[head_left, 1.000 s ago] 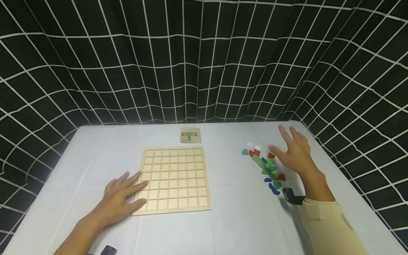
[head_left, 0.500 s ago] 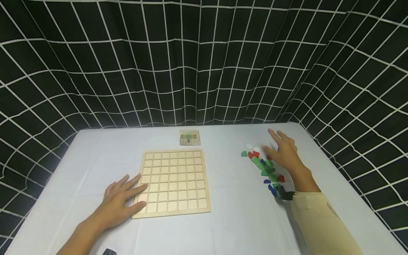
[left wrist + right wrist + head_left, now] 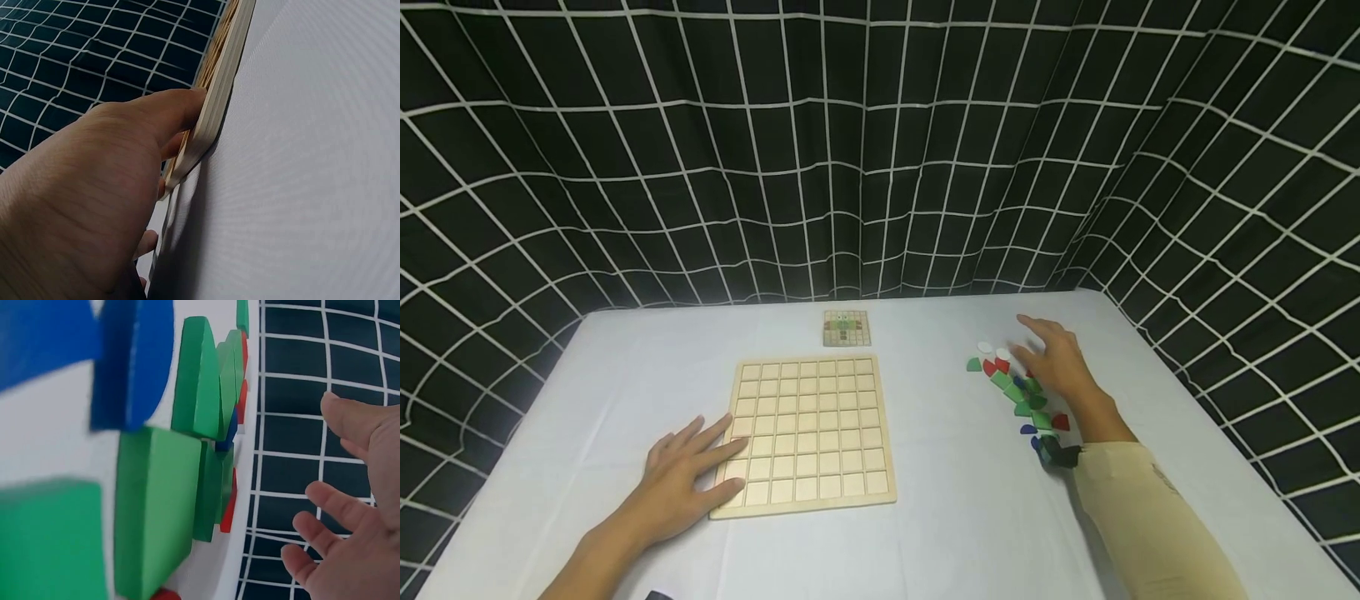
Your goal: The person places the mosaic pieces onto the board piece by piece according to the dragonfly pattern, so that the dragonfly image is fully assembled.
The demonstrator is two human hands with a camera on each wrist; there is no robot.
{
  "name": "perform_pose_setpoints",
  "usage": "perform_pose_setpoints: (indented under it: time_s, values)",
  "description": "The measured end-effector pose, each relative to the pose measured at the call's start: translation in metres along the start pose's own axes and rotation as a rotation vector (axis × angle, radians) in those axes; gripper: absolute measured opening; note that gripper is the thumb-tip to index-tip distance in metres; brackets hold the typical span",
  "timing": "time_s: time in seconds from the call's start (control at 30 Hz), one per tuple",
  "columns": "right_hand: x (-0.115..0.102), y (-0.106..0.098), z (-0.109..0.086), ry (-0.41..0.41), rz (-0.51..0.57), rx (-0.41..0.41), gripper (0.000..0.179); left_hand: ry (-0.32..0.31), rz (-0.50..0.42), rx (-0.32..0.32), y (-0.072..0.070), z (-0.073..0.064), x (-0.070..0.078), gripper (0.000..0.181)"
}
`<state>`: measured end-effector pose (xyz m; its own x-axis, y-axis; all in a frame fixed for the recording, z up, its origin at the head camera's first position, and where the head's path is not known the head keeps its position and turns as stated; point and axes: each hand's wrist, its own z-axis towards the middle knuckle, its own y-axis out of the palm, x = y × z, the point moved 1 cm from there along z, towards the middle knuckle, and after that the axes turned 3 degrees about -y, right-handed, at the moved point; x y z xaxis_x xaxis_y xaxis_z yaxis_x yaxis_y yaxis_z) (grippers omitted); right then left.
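Note:
A square wooden grid board (image 3: 808, 433) lies left of the table's middle. My left hand (image 3: 681, 479) rests on its left edge, fingers spread and thumb on the near left corner. In the left wrist view the thumb touches the board's rim (image 3: 215, 106). My right hand (image 3: 1054, 358) hovers over the far end of a scatter of flat coloured pieces, fingers loosely bent and holding nothing. Among them are green pieces (image 3: 1002, 379), red pieces (image 3: 1061, 422), blue pieces (image 3: 1028, 429) and white discs (image 3: 985, 347). In the right wrist view a green block (image 3: 159, 506) shows close up, the fingers apart from it.
A small picture card (image 3: 846, 328) with a green, red and brown figure on a grid lies behind the board. White cloth covers the table (image 3: 940, 500). A black curtain with white grid lines (image 3: 850, 150) surrounds its back and sides.
My right hand has moved left and a little nearer, over the coloured pieces, its fingers bending more. The left hand stays on the board. The head view has tilted slightly upward.

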<state>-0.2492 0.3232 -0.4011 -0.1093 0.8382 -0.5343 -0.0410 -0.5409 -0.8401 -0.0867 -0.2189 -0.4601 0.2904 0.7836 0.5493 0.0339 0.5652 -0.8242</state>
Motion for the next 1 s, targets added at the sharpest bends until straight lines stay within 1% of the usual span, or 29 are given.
perform_pose_setpoints:
  time_s: [0.2, 0.47, 0.7, 0.87, 1.0]
  values:
    - [0.001, 0.003, 0.004, 0.032, 0.035, -0.020, 0.060, 0.001, 0.005, 0.005, 0.001, 0.000, 0.000, 0.053]
    - [0.010, 0.009, 0.014, 0.077, 0.127, -0.121, 0.049, -0.001, -0.005, -0.001, 0.000, 0.000, -0.001, 0.053]
    - [0.019, 0.012, 0.018, 0.129, 0.215, -0.173, 0.047, 0.006, 0.000, 0.005, 0.002, 0.001, -0.001, 0.053]
    - [0.022, 0.016, 0.019, 0.144, 0.209, -0.207, 0.048, 0.012, 0.000, 0.011, 0.003, -0.001, -0.001, 0.053]
    - [0.023, 0.018, 0.021, 0.119, 0.160, -0.221, 0.045, 0.010, 0.000, 0.015, 0.004, -0.001, -0.002, 0.052]
